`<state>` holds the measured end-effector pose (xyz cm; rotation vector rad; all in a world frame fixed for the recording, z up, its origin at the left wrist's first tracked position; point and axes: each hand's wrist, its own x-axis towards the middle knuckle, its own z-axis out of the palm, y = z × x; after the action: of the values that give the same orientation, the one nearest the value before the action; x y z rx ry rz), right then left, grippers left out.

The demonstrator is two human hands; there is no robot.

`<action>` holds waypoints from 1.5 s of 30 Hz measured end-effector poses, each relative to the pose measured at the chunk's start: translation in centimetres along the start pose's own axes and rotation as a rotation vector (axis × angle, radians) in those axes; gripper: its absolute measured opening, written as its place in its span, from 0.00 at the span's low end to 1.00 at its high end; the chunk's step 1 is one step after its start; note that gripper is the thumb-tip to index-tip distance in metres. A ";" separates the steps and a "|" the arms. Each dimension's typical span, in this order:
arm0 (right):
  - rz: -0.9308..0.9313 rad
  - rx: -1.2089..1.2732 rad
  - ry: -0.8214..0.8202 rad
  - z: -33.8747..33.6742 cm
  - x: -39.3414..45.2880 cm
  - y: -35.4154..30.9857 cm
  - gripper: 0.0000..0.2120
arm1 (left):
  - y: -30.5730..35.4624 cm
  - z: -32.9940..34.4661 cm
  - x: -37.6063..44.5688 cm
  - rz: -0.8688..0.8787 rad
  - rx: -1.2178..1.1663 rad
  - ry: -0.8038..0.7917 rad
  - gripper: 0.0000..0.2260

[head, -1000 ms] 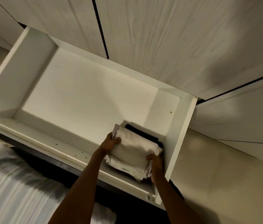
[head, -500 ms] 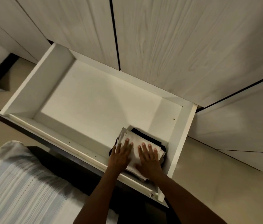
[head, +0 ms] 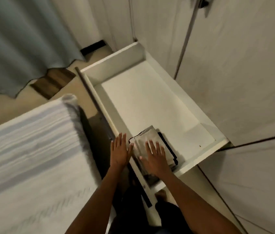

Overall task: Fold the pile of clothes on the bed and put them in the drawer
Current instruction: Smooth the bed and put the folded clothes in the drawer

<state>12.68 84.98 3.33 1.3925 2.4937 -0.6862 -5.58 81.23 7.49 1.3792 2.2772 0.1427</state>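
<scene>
Neither hand has a grip on anything: the right hand lies flat with straight, spread fingers on top of the stack of folded clothes, and the left hand is likewise flat and open, its fingers straight, over the front edge of the drawer just beside the stack. Whether the left thumb touches the cloth cannot be told. The stack sits inside the drawer, in the near corner by the front panel and close to the right side wall; a pale folded piece is on top, with dark cloth showing at its far and right edges. The rest of the drawer floor is bare white. The drawer is pulled out from a pale wardrobe, whose doors rise behind it. On the other side of the drawer from the wardrobe is the bed, covered in a white striped sheet, and beyond the bed's corner a grey-blue curtain hangs down to the floor.
</scene>
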 end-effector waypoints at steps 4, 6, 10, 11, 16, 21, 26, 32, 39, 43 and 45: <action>-0.249 -0.055 0.000 -2.1 -1.7 -3.6 0.37 | -1.8 -0.5 -9.3 -0.347 -0.217 0.208 0.37; -0.406 -0.121 -0.063 -2.3 -2.8 -5.9 0.40 | -3.2 0.0 -14.2 -0.499 -0.290 0.273 0.34; -0.668 -0.211 -0.177 -1.2 -5.9 -12.1 0.41 | -6.4 1.6 -24.4 -0.753 -0.333 0.388 0.32; -0.752 -0.238 -0.203 -0.5 -7.5 -14.6 0.41 | -7.5 2.2 -27.8 -0.830 -0.350 0.434 0.33; -1.093 -0.388 -0.316 4.6 -16.4 -22.3 0.49 | -9.7 5.9 -41.6 -1.127 -0.443 0.582 0.40; -1.247 -0.389 -0.487 10.4 -27.3 -28.3 0.42 | -10.7 10.1 -55.4 -1.361 -0.547 0.725 0.40; -1.361 -0.371 -0.581 16.5 -37.5 -32.5 0.61 | -12.9 13.9 -68.5 -1.471 -0.645 0.857 0.41; -1.411 -0.390 -0.693 20.5 -47.1 -36.8 0.40 | -15.1 16.4 -79.5 -1.514 -0.654 0.924 0.35; -1.519 -0.482 -0.686 26.0 -52.4 -43.7 0.35 | -19.0 18.3 -86.3 -1.529 -0.671 0.986 0.34; -1.570 -0.543 -0.678 29.7 -53.8 -48.2 0.35 | -21.6 19.6 -88.1 -1.535 -0.641 0.879 0.35; -1.604 -0.586 -0.661 32.2 -54.2 -51.1 0.35 | -23.8 20.7 -88.6 -1.549 -0.641 0.829 0.39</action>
<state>-2.97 5.79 11.66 -1.0595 2.3591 -0.3599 18.30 -9.68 11.52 -1.0519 2.7895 0.8770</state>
